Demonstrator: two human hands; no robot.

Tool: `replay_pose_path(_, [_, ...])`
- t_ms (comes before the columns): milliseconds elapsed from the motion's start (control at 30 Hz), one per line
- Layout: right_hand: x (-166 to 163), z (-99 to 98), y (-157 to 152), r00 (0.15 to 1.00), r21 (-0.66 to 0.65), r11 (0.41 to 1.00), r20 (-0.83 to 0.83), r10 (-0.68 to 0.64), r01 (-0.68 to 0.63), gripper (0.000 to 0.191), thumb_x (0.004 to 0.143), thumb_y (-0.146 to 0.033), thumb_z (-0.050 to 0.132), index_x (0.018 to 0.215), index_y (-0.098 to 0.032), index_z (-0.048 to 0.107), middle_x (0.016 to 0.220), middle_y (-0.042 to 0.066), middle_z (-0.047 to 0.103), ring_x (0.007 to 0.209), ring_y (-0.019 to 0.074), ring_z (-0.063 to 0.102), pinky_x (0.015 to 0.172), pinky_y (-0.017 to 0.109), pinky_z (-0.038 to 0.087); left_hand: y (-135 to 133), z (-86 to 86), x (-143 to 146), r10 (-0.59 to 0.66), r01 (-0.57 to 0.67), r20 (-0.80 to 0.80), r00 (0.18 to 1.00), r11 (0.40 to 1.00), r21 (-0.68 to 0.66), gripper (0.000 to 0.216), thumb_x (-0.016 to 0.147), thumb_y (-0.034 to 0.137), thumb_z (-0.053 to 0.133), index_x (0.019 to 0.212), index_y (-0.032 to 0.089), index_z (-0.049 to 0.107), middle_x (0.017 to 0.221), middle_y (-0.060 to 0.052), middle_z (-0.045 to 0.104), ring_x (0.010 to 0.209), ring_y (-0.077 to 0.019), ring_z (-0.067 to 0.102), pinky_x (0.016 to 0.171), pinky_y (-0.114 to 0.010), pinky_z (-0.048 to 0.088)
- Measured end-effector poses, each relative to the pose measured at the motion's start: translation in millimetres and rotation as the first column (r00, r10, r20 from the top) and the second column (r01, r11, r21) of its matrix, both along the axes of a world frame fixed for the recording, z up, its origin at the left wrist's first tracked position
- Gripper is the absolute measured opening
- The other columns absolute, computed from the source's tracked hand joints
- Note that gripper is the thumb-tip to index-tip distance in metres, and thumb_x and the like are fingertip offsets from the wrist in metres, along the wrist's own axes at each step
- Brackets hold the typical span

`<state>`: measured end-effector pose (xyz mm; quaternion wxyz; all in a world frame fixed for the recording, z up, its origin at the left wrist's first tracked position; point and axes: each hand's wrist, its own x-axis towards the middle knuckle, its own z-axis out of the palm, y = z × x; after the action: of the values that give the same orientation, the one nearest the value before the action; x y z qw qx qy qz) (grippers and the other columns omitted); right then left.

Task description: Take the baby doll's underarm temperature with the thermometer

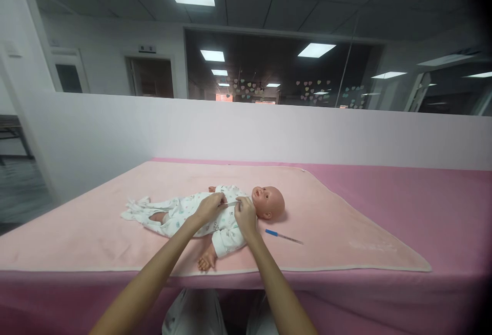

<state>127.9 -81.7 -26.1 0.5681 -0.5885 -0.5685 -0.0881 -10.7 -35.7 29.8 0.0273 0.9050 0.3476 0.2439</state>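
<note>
On blanket (346, 222), doll (269, 202) supine, hands (209, 208) (245, 215) pinching romper (227, 241)

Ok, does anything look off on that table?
The sleepsuit on the doll is half undone: a bare leg shows at the open crotch and the empty legs trail flat. A blue-capped stick lies loose on the blanket beside the doll.

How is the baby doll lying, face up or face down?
Face up: the doll lies on its back on the blanket, eyes and nose showing; left hand and right hand pinch its romper at the chest.
</note>
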Motion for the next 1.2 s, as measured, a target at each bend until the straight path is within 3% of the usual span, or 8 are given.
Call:
replay_pose_path(400, [3.4, -0.4, -1.1, 1.0, 0.0, 1.0, 0.001, 0.011, -0.011, 0.022, 0.074, -0.01, 0.04, 0.08, -0.016, 0.061, 0.079, 0.005, 0.061, 0.076, 0.0163, 0.055, 0.069, 0.026, 0.041, 8.1, -11.9, -0.5, -0.041, 0.064, -0.108, 0.993, 0.973, 0.222, 0.02, 0.088, 0.028, 0.036, 0.085, 0.018, 0.053, 0.079, -0.004, 0.06, 0.073, -0.0167, 0.057, 0.063, -0.024, 0.038])
replay_pose_path(533, [3.8, -1.7, -1.7, 1.0, 0.003, 1.0, -0.001, 0.01, -0.01, 0.023, 0.075, -0.01, 0.039, 0.08, -0.016, 0.061, 0.08, 0.005, 0.061, 0.077, 0.0159, 0.055, 0.069, 0.025, 0.041, 8.1, -9.2, -3.3, -0.086, 0.101, -0.089, 0.992, 0.977, 0.189, 0.022, 0.087, 0.03, 0.038, 0.085, 0.018, 0.056, 0.079, -0.004, 0.061, 0.073, -0.0162, 0.057, 0.064, -0.024, 0.039])
replay_pose_path(633, [3.7, -1.4, -2.5, 1.0, 0.003, 1.0, -0.004, 0.014, -0.014, 0.023, 0.075, -0.01, 0.039, 0.08, -0.016, 0.061, 0.08, 0.005, 0.061, 0.076, 0.016, 0.055, 0.069, 0.025, 0.041, 5.5, -6.4, -6.2, -0.132, 0.129, 0.043, 0.99, 0.989, 0.076, 0.019, 0.084, 0.032, 0.044, 0.085, 0.02, 0.059, 0.084, -0.003, 0.064, 0.078, -0.0165, 0.058, 0.069, -0.024, 0.041])
replay_pose_path(800, [3.9, -0.1, -3.0, 1.0, 0.003, 1.0, -0.011, 0.026, -0.026, 0.022, 0.074, -0.011, 0.04, 0.08, -0.016, 0.062, 0.079, 0.005, 0.061, 0.074, 0.0159, 0.055, 0.067, 0.025, 0.042, 2.1, -8.3, -6.8, -0.083, 0.087, 0.182, 0.98, 0.996, -0.014, 0.019, 0.082, 0.033, 0.045, 0.083, 0.02, 0.058, 0.081, -0.002, 0.065, 0.076, -0.0166, 0.059, 0.067, -0.024, 0.04])
replay_pose_path(967, [5.0, -0.5, -1.9, 0.999, 0.002, 0.999, -0.028, 0.033, -0.033, 0.023, 0.074, -0.01, 0.04, 0.079, -0.017, 0.061, 0.078, 0.004, 0.062, 0.074, 0.0157, 0.056, 0.067, 0.025, 0.042, 5.8, -8.9, -4.4, -0.053, 0.049, 0.141, 0.989, 0.998, 0.029, 0.016, 0.082, 0.034, 0.047, 0.081, 0.02, 0.055, 0.079, -0.001, 0.064, 0.072, -0.0161, 0.059, 0.062, -0.024, 0.038])
replay_pose_path(1200, [5.3, -0.5, 0.6, 0.998, -0.005, 0.999, -0.039, 0.038, -0.038, 0.022, 0.072, -0.01, 0.041, 0.078, -0.017, 0.062, 0.078, 0.005, 0.063, 0.076, 0.016, 0.056, 0.067, 0.025, 0.042, 15.9, -7.6, 0.9, -0.064, 0.067, -0.032, 0.997, 0.994, 0.083, 0.021, 0.085, 0.03, 0.041, 0.081, 0.019, 0.059, 0.08, -0.004, 0.065, 0.072, -0.0178, 0.059, 0.063, -0.025, 0.039])
